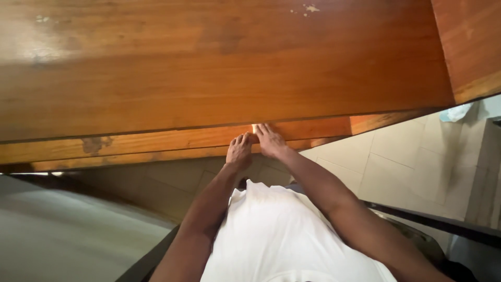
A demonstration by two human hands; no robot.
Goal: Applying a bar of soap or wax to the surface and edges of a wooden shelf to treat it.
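Wooden table (pixel 209 78) edge: left hand (pixel 239 151) and right hand (pixel 270 141) press flat underneath, fingers (pixel 261 129) outstretched, gripping nothing

Packages: none can be made out anywhere around the wooden table (pixel 224 68).
Labels: none show on the table's top or along its front edge.
Signs: none stand on the tiled floor below the table's right end.
Screens: none in view beside or under the table.
Unclear item: a small pale blue-white shape (pixel 455 112) lies just below the table's right corner; too blurred to tell whether it is a bag or wrapper.
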